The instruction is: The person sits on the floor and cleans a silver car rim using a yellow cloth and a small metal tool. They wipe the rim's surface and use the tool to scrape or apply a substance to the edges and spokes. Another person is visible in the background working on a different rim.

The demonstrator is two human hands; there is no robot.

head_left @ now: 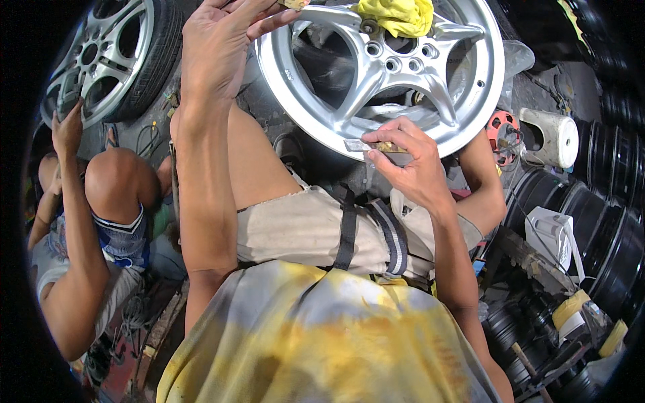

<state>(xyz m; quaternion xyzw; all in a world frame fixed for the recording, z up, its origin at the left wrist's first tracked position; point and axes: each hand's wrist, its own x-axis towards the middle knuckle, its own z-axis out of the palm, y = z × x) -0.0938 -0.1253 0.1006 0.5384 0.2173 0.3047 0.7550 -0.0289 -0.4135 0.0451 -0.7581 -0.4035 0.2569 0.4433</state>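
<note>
Silver alloy rim (430, 80), at twelve o'clock, propped against our knees; it could roll off. Yellow rag (396, 15) on its hub may slide. Left hand (215, 54) raised, fingers loose. Right hand (410, 161) pinches small scraper (376, 146) at the rim's lip; a slip would gouge.

A small flat strip of brownish, worn sandpaper (384, 146) sits pinched between the thumb and fingers of the right hand (410, 164), lying roughly level, its pale left end poking out past the fingertips and touching the lower rim of the silver five-spoke alloy wheel rim (376, 67). That rim stands tilted just beyond both hands, its face towards the person, glossy and bare of a tyre. The left hand (218, 54) is raised at its left edge, fingers bent over a small brownish scrap (293, 4), barely visible.
</note>
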